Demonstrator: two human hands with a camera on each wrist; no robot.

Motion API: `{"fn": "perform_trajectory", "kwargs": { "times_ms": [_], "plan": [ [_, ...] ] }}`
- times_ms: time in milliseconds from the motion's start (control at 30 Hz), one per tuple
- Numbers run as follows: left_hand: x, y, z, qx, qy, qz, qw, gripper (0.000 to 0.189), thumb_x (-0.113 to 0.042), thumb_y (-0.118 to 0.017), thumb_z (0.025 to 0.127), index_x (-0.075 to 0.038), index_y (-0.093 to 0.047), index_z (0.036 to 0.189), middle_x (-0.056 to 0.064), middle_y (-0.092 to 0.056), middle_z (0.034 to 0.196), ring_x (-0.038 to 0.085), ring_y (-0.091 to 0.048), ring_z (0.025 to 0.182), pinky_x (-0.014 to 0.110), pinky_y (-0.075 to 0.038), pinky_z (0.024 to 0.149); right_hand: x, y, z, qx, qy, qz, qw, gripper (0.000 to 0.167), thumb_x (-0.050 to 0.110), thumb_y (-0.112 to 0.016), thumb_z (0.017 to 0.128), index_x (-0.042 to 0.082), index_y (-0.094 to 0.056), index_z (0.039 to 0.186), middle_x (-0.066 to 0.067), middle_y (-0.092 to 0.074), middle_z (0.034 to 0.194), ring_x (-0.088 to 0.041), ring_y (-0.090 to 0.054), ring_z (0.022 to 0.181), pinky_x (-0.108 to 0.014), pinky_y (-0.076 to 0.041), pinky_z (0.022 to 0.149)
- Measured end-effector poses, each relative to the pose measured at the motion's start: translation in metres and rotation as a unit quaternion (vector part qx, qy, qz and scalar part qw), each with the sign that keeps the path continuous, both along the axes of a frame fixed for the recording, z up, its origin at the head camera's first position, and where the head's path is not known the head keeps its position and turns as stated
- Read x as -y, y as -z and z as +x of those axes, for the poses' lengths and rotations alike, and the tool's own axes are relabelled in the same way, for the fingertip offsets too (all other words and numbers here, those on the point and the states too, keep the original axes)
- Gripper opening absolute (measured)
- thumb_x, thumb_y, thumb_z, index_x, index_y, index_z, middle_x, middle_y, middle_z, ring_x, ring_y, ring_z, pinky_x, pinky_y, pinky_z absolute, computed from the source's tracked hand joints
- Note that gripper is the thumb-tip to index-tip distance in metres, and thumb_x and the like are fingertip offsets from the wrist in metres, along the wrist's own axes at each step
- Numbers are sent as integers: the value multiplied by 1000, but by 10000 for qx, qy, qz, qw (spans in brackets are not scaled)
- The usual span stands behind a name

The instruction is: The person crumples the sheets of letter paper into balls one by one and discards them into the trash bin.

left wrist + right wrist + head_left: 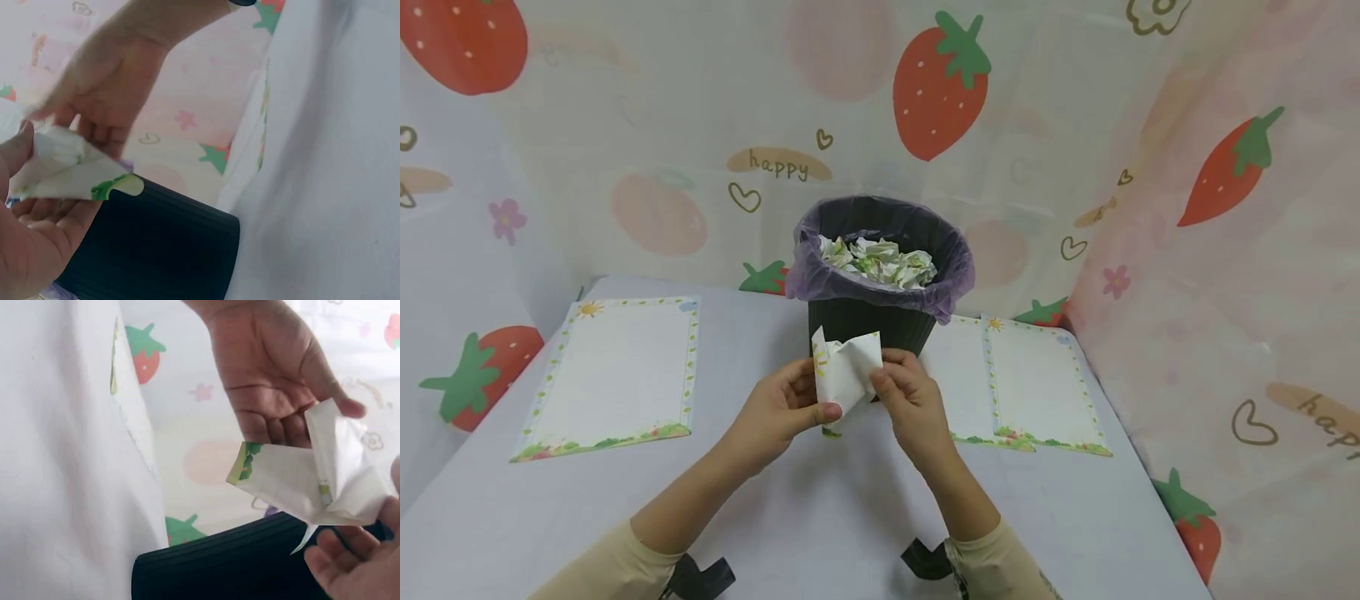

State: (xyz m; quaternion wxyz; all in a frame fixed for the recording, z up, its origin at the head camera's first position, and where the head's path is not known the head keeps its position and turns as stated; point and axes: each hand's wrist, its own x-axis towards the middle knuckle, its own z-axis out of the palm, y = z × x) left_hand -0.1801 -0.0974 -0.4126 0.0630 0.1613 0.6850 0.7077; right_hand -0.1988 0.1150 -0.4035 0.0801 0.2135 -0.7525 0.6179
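Between the two hands is a partly folded, creased sheet of paper (pixel 847 375), white with a green and yellow printed border. My left hand (pixel 782 408) pinches its left side, thumb in front and fingers behind. On the other side, my right hand (pixel 913 404) pinches the paper's right edge between thumb and fingers. In the right wrist view the folded paper (pixel 325 472) shows overlapping flaps and a green printed corner. Just behind the hands stands a black bin (pixel 872 321) with a purple liner (pixel 808 271), holding several crumpled papers (pixel 883 260).
A flat bordered sheet (pixel 617 375) lies on the left of the white-covered table (pixel 760 517). To the right of the bin, two more sheets (pixel 1045 383) overlap. Strawberry-printed cloth (pixel 685 125) hangs around the table's back and sides.
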Motion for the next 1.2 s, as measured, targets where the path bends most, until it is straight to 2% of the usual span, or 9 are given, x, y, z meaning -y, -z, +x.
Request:
{"fn": "perform_trajectory", "kwargs": {
  "times_ms": [100,200,400,533,633,867,1000,1133,1200],
  "plan": [
    [1,0,-2,128,-269,-20,9996,76,-20,-84,87,-3,-45,149,20,-63,135,29,-67,118,29,-59,91,0,-2,4,-545,-336,944,9935,58,49,-73,87,8,-71,129,-4,-59,140,-21,-54,131,-45,-52,103],
    [0,0,-3,245,-402,-85,9989,80,-20,-84,86,-3,-41,152,21,-64,133,28,-67,115,27,-58,90,3,1,8,-643,-413,1431,9868,78,49,-86,72,13,-64,137,0,-60,139,-18,-57,128,-47,-53,102],
    [2,-1,-2,545,-353,-222,9976,96,-24,-87,84,-9,-30,159,19,-64,135,26,-68,115,31,-58,92,11,7,11,-365,-217,1469,9882,80,25,-98,66,9,-60,134,1,-64,124,-13,-60,110,-31,-55,92],
    [4,-3,-1,491,-430,-274,9975,90,-23,-89,82,-7,-37,153,20,-65,132,28,-69,114,34,-59,91,13,7,13,-473,-219,1690,9842,89,29,-100,61,10,-56,137,2,-63,125,-12,-59,110,-31,-55,91],
    [4,-3,0,518,-547,-320,9966,85,-25,-90,80,-5,-40,146,20,-66,130,28,-69,112,35,-59,89,14,7,14,-681,-203,1915,9789,87,34,-98,64,11,-56,137,2,-62,125,-12,-59,109,-31,-55,87],
    [11,-3,-3,601,-480,-638,9950,73,-28,-88,83,-9,-43,137,17,-63,129,28,-67,114,35,-59,88,11,6,10,-694,-583,1550,9838,64,24,-94,74,13,-66,131,1,-65,128,-14,-61,117,-32,-59,93],
    [20,-5,-6,370,-447,-958,9937,75,-29,-90,81,-15,-49,142,12,-56,137,29,-64,119,33,-57,88,9,3,9,-383,-894,1179,9883,60,18,-93,75,11,-69,129,-1,-65,130,-17,-60,119,-33,-57,98],
    [22,-8,-7,29,-229,-789,9966,88,-25,-90,80,-19,-44,154,9,-49,150,29,-59,124,30,-58,91,7,1,10,84,-1223,789,9893,54,9,-90,78,7,-70,128,-5,-65,129,-19,-60,117,-32,-55,100],
    [20,-8,-7,-17,-149,-625,9979,88,-23,-90,80,-20,-45,155,10,-51,148,30,-62,118,28,-59,90,6,1,10,201,-1335,688,9885,50,7,-88,79,6,-71,126,-6,-65,129,-20,-60,116,-32,-55,99]
  ]
}}
